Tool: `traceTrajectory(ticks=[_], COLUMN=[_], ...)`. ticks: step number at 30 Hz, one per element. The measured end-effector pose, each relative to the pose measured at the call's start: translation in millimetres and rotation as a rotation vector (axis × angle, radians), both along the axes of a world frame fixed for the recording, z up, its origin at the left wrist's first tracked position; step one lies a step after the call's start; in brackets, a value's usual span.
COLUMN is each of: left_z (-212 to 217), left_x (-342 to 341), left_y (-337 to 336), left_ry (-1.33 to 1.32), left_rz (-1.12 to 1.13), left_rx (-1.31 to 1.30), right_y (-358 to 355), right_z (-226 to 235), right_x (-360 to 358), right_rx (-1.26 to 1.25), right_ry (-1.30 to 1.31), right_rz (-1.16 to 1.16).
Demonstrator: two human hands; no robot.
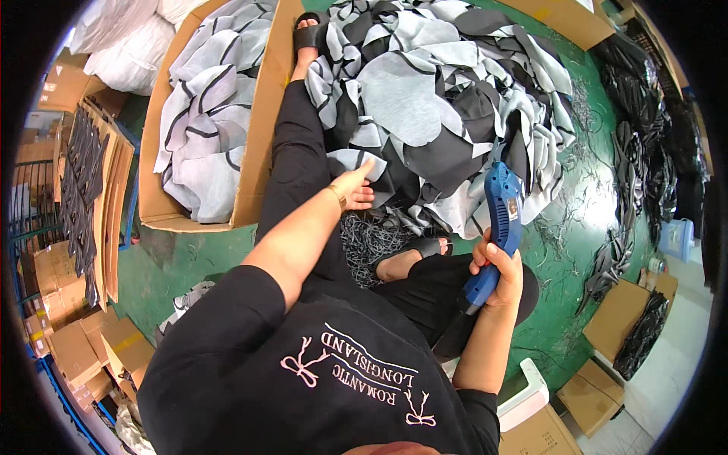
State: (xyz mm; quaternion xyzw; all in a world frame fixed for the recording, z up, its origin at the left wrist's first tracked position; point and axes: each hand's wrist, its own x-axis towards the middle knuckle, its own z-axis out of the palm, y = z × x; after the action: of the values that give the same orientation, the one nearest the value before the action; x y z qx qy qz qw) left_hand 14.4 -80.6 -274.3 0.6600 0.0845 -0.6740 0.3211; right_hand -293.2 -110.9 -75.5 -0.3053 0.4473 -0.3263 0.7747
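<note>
My right hand grips the handle of blue electric scissors, whose metal tip points into a big heap of fabric pieces. The pieces are light grey on one face and black on the other, with curved outlines. My left hand is at the heap's near left edge. Its thumb lies against a small light grey piece with a dark edge, and its fingers are stretched out apart from the thumb. The fingers' undersides are hidden.
A cardboard box full of similar grey pieces stands left of my leg. Thin dark scraps lie between my feet on the green floor. Black plastic bags line the right side. Cardboard boxes stack up at left.
</note>
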Motion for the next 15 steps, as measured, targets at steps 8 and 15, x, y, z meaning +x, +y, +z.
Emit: traceTrajectory(ticks=[8,15], left_z=[-0.5,104.2], left_x=[13.2,-0.3], left_y=[-9.9,48.0], left_ry=[-0.392,-0.852], left_rz=[0.387,-0.632], left_rx=[-0.249,-0.814], right_y=[-4.2,4.4], right_z=[-10.9,3.6], right_x=[-9.2,-0.7], right_rx=[0.017,-0.09], right_ry=[-0.009,0.189], right_rz=[-0.014,0.075])
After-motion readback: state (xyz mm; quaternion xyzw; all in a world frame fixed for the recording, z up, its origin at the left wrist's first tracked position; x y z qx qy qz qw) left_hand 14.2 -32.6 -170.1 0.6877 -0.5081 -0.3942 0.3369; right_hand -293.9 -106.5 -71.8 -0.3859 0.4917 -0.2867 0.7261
